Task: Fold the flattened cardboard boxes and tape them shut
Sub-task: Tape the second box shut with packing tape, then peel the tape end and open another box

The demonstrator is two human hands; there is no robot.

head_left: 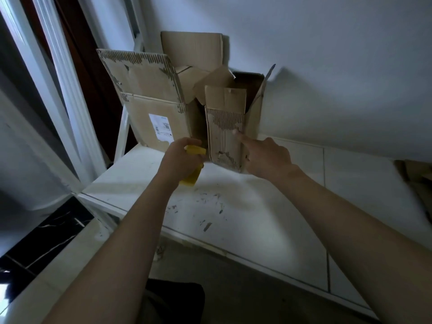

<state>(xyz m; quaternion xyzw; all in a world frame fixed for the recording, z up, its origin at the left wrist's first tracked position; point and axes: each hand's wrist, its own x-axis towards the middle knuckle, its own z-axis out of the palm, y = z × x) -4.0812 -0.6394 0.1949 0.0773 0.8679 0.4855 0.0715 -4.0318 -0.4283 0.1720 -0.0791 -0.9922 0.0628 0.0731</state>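
A scuffed white tabletop (233, 202) meets a white wall (327, 66). The small cardboard box (224, 141) stands upright at the back with its flaps raised, beside a labelled flattened box (152, 101).

Left hand (180, 160): fingers clenched round a yellow object (195, 150).

Right hand (266, 155): straight index finger (240, 135) presses the small box's front panel, other fingers folded.

The left hand hides most of the yellow object, so its type cannot be determined.

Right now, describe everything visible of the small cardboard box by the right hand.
The small cardboard box stands upright on the white table, brown, top flaps open. Its front face is torn, baring corrugated ribs. The right hand touches that face near its right edge with a straight index finger. The left hand holds a yellow object by its lower left corner.
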